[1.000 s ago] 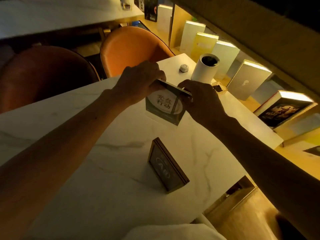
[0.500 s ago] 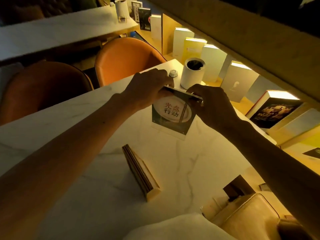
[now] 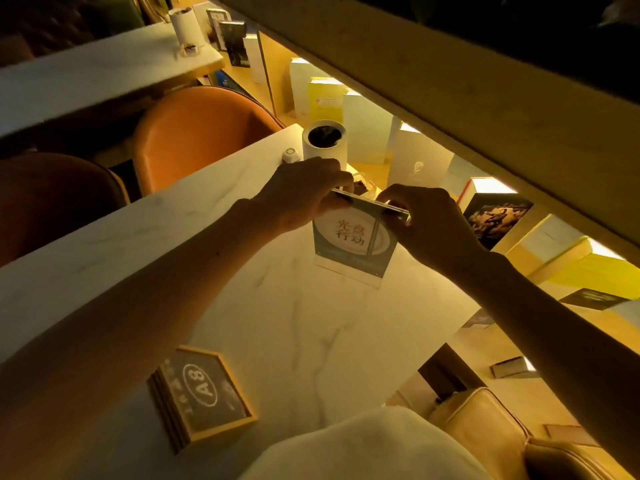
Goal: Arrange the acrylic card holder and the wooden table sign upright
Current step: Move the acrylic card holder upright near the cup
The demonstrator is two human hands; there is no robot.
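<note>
Both hands met at the top edge of the acrylic card holder (image 3: 353, 242), which stood at the far middle of the pale marble worktop (image 3: 311, 327), its printed card facing the person. The left hand (image 3: 301, 199) pinched the left end of that top edge and the right hand (image 3: 426, 223) pinched the right end — a grip at both corners, probably because a thin clear stand twists or tips easily when steered from one side only. Its clear base appeared to sit on the worktop, so the hands seemed to be squaring and steadying it, not carrying it; whether the base was fully down could not be told for certain.

The holder stood just on the near side of a white cup (image 3: 323, 142) and a small round object (image 3: 290, 155) at the far edge, close but apart from both — likely kept there so it lined up with the other table items without knocking them.

The wooden table sign (image 3: 202, 398), marked A8, was at the near left, well apart from the holder and touched by neither hand. It leaned back on the worktop with its face turned upward; whether it lay flat or was propped could not be judged. By the look of it, that half of the job was not yet done, and freeing a hand from the holder would be needed first.
</note>
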